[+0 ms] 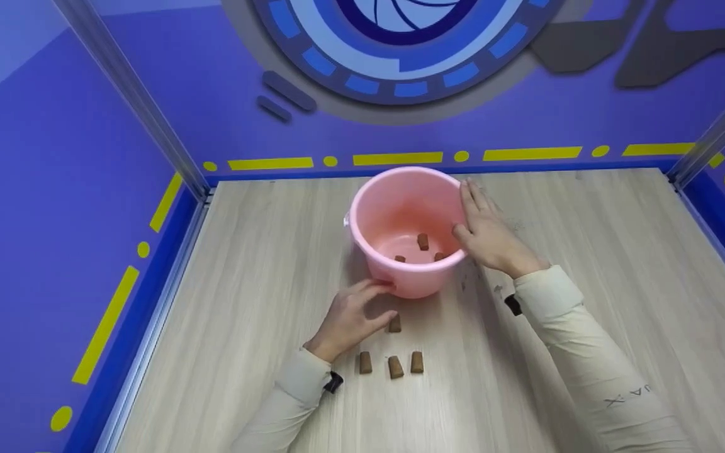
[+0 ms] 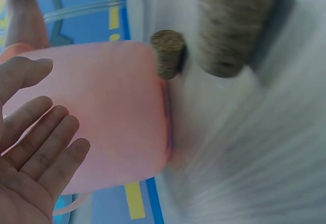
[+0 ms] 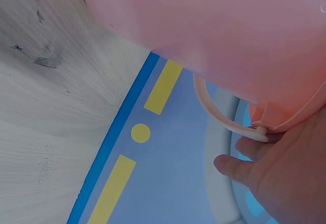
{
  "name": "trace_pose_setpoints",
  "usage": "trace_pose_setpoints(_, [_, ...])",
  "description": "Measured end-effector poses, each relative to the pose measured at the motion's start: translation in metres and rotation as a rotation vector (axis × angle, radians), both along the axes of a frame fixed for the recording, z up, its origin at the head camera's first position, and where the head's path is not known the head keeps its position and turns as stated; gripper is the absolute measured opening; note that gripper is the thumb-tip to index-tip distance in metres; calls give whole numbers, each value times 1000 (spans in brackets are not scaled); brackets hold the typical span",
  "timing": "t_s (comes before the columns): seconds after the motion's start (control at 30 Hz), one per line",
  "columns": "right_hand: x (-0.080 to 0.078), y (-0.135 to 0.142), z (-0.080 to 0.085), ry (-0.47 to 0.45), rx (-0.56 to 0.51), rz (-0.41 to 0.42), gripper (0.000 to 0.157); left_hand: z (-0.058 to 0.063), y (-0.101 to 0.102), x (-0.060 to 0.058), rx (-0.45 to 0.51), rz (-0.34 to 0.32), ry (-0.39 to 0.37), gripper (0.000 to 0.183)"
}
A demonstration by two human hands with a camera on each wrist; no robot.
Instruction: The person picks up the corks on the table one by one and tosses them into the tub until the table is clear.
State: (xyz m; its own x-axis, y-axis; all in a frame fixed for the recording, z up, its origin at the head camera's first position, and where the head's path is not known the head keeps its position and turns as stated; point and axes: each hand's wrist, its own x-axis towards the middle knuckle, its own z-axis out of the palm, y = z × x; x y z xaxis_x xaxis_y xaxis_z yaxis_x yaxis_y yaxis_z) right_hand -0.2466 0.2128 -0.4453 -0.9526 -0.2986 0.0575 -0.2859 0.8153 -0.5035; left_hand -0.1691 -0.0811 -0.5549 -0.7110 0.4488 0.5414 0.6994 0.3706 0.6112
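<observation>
A pink bucket stands on the table with several brown corks inside. My right hand holds its right rim, the thumb at the inner side. In the right wrist view, the right hand is beside the pale handle. At the bucket's front left, my left hand has its fingers near the wall and its thumb over a cork on the table. The left wrist view shows that left hand with fingers spread apart and nothing between them.
Nearer to me, a left cork, a middle cork and a right cork lie in a loose row on the wooden table. Blue printed panels enclose the back and sides.
</observation>
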Motion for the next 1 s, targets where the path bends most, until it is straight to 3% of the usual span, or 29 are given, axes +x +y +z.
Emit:
trace_pose_setpoints(0.23, [0, 0, 1, -11, 2, -4, 79, -8, 4, -5, -128, -70, -54, 42])
trace_pose_setpoints(0.5, [0, 1, 3, -9, 5, -9, 79, -13, 10, -14, -297, -137, -40, 40])
trace_pose_setpoints(0.73, [1, 3, 1, -13, 3, -12, 78, -19, 15, -17, -373, -225, -67, 38])
trace_pose_setpoints(1.0, [1, 0, 2, -21, 8, 1, 79, -24, 16, -18, -446, -261, -92, 36])
